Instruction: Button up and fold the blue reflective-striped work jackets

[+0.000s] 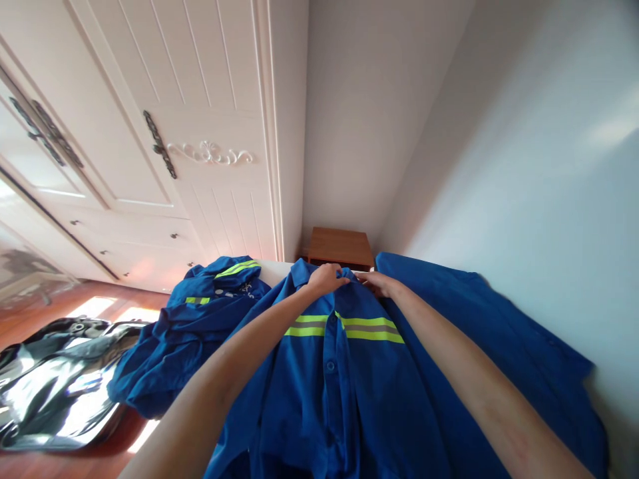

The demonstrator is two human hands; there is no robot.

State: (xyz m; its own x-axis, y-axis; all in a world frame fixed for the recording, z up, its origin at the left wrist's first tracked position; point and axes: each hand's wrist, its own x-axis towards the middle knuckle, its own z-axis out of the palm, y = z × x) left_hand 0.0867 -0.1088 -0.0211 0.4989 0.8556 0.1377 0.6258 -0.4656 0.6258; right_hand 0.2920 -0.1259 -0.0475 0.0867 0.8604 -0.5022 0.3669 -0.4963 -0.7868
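Observation:
A blue work jacket [384, 386] with yellow and grey reflective bands lies spread out in front of me, collar at the far end and button placket down the middle. My left hand [327, 278] is closed on the collar, thumb and fingers pinching the cloth near the neck opening. At the right side of the same collar, my right hand [382, 283] has its fingers bent around the edge of the cloth; the fingertips are partly hidden. Both forearms reach over the jacket's body.
More blue clothing with reflective strips [200, 319] is heaped at the left. Flat blue cloth [459, 332] lies at the right along the wall. Beyond stands a brown wooden cabinet [342, 245]. An open suitcase [60, 379] sits on the floor beside a white wardrobe [214, 219].

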